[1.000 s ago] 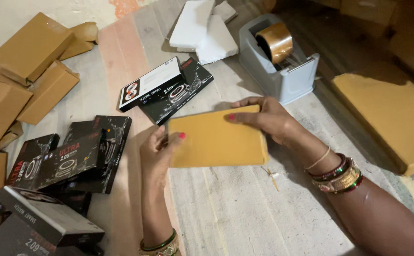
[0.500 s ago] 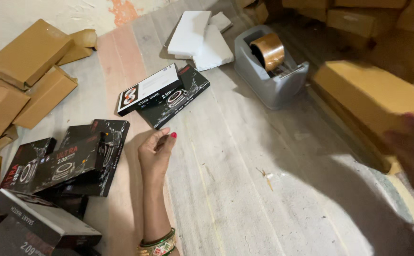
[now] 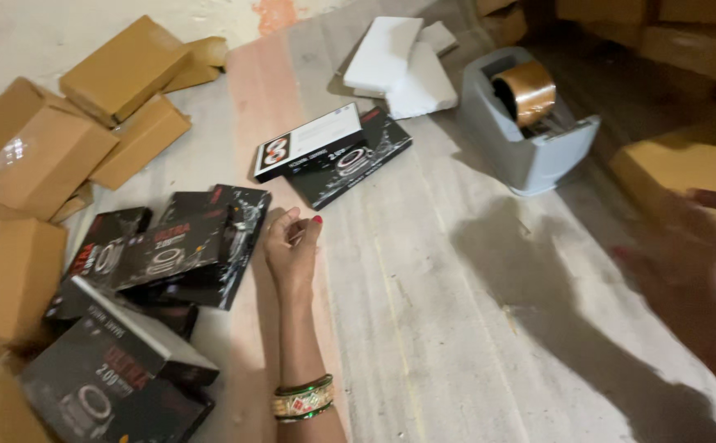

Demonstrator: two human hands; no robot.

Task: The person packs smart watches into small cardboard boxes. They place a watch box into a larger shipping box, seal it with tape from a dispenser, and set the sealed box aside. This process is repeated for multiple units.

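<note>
Left hand resting on the floor, fingers loosely curled, grasping nothing; black product boxes just left of them. Right hand, blurred, fingers spread and released, near a tan parcel.

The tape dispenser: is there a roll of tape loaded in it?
Yes, a brown tape roll sits in the grey tape dispenser on the floor.

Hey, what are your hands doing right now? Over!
Left hand empty, resting beside black boxes. Right hand blurred, open, near brown parcel. Tape dispenser stands between.
</note>
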